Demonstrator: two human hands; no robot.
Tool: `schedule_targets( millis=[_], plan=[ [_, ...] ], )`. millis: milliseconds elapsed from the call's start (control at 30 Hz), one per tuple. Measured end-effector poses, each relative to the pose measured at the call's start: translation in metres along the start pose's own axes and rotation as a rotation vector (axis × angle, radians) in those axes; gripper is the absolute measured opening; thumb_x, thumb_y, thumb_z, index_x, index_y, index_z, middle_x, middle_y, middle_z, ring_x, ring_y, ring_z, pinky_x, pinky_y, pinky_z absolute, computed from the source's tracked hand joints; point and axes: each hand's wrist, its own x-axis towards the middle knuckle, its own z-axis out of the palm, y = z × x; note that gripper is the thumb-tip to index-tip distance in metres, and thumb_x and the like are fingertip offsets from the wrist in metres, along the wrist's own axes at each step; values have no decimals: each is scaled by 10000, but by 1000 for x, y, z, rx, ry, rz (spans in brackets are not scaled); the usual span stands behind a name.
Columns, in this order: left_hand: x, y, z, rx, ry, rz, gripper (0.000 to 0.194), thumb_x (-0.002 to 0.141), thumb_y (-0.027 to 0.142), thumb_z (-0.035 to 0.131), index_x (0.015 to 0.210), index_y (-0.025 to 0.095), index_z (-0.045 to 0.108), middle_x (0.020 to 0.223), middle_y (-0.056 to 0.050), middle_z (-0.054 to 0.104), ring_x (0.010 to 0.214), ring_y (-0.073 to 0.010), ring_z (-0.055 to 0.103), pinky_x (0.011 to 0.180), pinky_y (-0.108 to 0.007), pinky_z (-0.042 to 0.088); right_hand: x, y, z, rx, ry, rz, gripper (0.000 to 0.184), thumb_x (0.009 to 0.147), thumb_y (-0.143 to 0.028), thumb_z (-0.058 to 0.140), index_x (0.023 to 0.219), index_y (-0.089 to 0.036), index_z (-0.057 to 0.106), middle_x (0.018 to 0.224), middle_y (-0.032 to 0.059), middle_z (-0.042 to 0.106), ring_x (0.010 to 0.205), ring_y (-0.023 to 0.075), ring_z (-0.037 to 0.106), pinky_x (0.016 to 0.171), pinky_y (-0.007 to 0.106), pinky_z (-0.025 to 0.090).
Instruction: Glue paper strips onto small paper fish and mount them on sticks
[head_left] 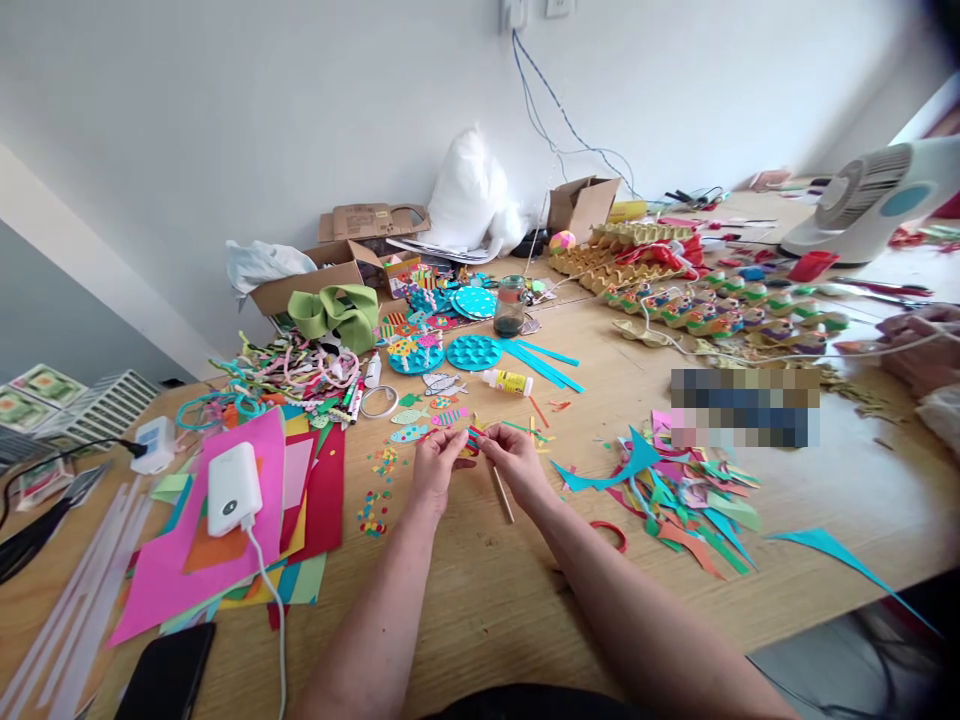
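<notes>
Between the fingertips of both hands is a small red paper piece with blue-green strips (474,438). My left hand (436,468) pinches it from the left and my right hand (519,468) from the right; the fingers hide much of its outline. Just beyond them lie paper fish (448,419) with dots and stripes. A thin wooden stick (503,495) rests on the table below my right hand. The yellow-labelled glue bottle (508,382) lies on its side farther back. Small paper dots (373,513) are scattered left of my left hand.
Coloured paper sheets (315,490) lie at left beneath a white power bank (233,488), near a black phone (166,672). At right are a heap of paper scraps (697,490) and red-handled scissors (611,535). A glass jar (510,308) stands behind. Another person's hand (919,345) is at far right.
</notes>
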Motion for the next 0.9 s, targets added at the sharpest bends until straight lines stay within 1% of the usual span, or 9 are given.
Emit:
schedule_targets(
  millis=[100, 200, 400, 500, 633, 700, 800, 867, 900],
  plan=[
    [-1, 1, -1, -13, -29, -19, 277, 597, 362, 767, 718, 126, 686, 682, -32, 650, 597, -118, 590, 529, -229, 514, 0, -1, -1, -14, -11, 19, 248, 661, -393, 654, 599, -182, 541, 524, -44, 490, 491, 92, 381, 488, 230, 284],
    [-1, 1, -1, -13, -15, -12, 258, 580, 339, 776, 697, 127, 686, 675, -30, 651, 585, -112, 585, 545, -231, 518, 0, -2, -1, -23, -15, 33, 242, 661, -398, 653, 619, -179, 560, 536, -39, 498, 498, 93, 384, 484, 228, 282],
    [1, 0, -3, -1, -2, 25, 269, 575, 355, 781, 691, 129, 694, 690, -34, 647, 606, -113, 578, 558, -237, 531, 0, -3, 0, 10, -22, -23, 265, 654, -425, 679, 627, -187, 565, 595, -15, 543, 562, 117, 446, 538, 243, 350],
    [1, 1, -2, -5, 2, 16, 321, 575, 396, 781, 722, 125, 693, 718, -50, 660, 636, -129, 597, 560, -238, 533, 0, -3, 0, 12, -4, -36, 269, 667, -441, 670, 632, -194, 570, 612, -4, 563, 589, 135, 478, 558, 255, 376],
    [1, 3, -1, -37, -28, -15, 383, 636, 473, 728, 791, 126, 681, 763, -65, 677, 654, -139, 615, 543, -233, 523, 1, -2, -1, 8, 1, -29, 257, 675, -430, 664, 639, -193, 573, 610, -11, 563, 574, 128, 478, 556, 251, 375],
    [1, 3, -2, -39, -35, -19, 351, 630, 444, 741, 780, 133, 675, 736, -48, 675, 628, -127, 608, 541, -230, 518, 1, -2, -1, -6, -16, -23, 263, 666, -425, 673, 625, -188, 567, 591, -20, 546, 554, 118, 458, 538, 244, 358],
    [1, 2, -2, -41, -12, -16, 285, 568, 347, 789, 708, 131, 667, 671, -22, 657, 580, -108, 590, 552, -233, 517, 1, -4, -2, -22, -47, -15, 284, 667, -445, 677, 637, -179, 584, 591, -19, 540, 554, 113, 451, 536, 242, 356],
    [2, 1, -3, -65, 29, -20, 273, 540, 315, 796, 693, 131, 664, 660, -15, 651, 575, -110, 592, 552, -241, 518, 1, -7, -4, -12, -17, -13, 309, 687, -480, 659, 705, -176, 612, 623, -13, 554, 558, 113, 454, 538, 244, 365],
    [3, 1, -3, -85, 55, -25, 278, 532, 310, 797, 697, 132, 662, 664, -14, 651, 577, -113, 596, 548, -245, 517, 2, -8, -5, 4, 23, -17, 327, 697, -499, 649, 745, -177, 619, 641, -9, 562, 558, 112, 456, 539, 245, 370]
  ],
)
